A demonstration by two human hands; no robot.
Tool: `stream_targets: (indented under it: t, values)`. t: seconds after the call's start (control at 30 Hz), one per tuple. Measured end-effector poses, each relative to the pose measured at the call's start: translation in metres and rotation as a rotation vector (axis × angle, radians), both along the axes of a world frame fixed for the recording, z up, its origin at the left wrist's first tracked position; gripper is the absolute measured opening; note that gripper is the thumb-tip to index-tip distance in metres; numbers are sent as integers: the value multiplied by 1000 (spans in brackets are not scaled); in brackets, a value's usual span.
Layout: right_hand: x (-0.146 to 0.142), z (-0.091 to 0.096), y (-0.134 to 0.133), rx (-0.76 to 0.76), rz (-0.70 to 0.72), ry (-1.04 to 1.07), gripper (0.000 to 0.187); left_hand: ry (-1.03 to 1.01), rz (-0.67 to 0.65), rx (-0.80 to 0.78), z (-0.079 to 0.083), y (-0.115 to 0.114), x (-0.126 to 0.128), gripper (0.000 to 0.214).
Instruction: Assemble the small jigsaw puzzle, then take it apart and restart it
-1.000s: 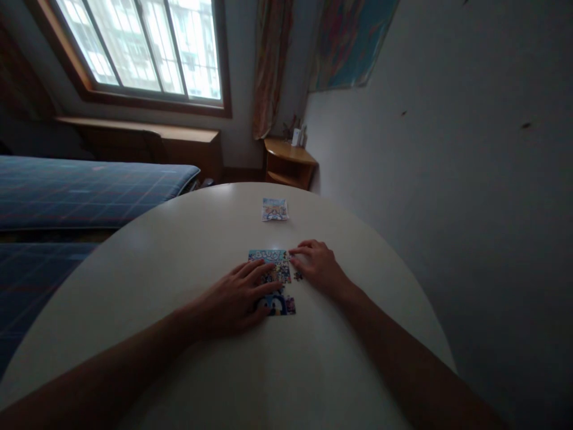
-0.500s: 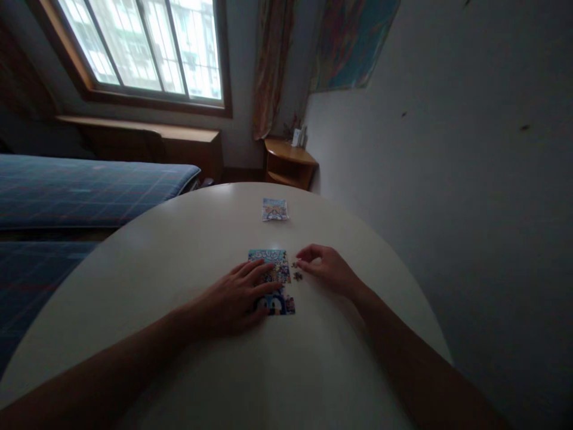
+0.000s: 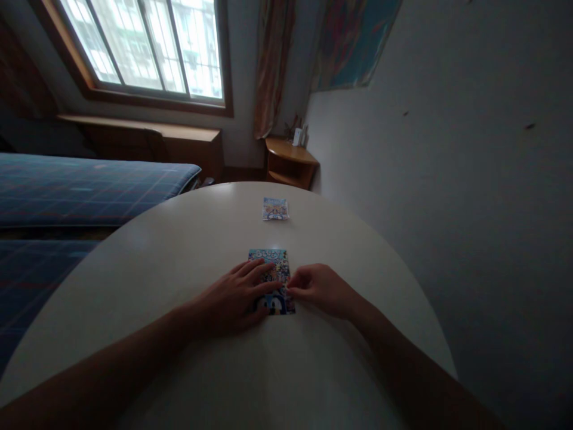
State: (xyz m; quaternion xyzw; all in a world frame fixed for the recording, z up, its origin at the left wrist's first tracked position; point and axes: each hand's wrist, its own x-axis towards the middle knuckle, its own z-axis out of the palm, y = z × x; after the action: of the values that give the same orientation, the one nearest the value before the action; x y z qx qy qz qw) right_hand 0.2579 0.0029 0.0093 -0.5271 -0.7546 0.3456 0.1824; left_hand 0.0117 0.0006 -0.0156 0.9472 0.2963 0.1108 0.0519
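A jigsaw puzzle (image 3: 274, 306) with a colourful cartoon picture lies flat on the white table. My left hand (image 3: 242, 294) rests palm down across its left and middle part, fingers spread, covering much of the picture. At the puzzle's right edge is my right hand (image 3: 320, 289), thumb and forefinger pinched together on what appears to be a small jigsaw piece, mostly hidden by the fingertips. Behind the puzzle sits a small packet (image 3: 275, 209) printed with a similar picture.
The round white table (image 3: 197, 233) stands against a pale wall on the right. A bed with a blue checked mattress (image 3: 89, 185) is to the left. Farther back are a wooden corner shelf (image 3: 290, 150), a curtain and a bright window.
My right hand has moved down and left to the puzzle's right edge. The loose pieces seen beside the puzzle before are now out of sight. My left hand has stayed still.
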Motion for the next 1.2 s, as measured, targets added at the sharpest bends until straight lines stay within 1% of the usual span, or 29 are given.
stream_targets:
  t: [0.1,0.33,0.43,0.5,0.57,0.63,0.73,0.8,0.9,1.03,1.2]
  values:
    - [-2,3,-2,45,0,-60,9,-1,0,-3,0,0,0,59]
    - [-5,9,-6,72,5,-143,7,-7,3,5,0,-1,0,57]
    - [-7,10,-8,102,24,-170,8,-3,1,1,1,-1,0,56]
    - [-8,11,-8,148,67,-179,7,0,5,-2,2,-1,1,56]
    - [-5,14,-8,203,127,-189,7,6,9,-5,3,-2,1,55]
    - [1,17,-5,253,150,-190,8,7,13,-5,3,-2,1,55]
    - [15,20,3,298,84,-183,11,-1,13,-7,3,-2,1,55]
    - [25,19,9,293,40,-196,11,-3,9,-11,4,-1,0,55]
    - [32,12,15,269,27,-201,13,4,11,-22,4,-1,-1,55]
    - [28,6,17,253,53,-181,19,5,13,-25,5,-2,-1,54]
    - [23,7,16,239,83,-194,19,-19,10,-25,4,-2,-1,55]
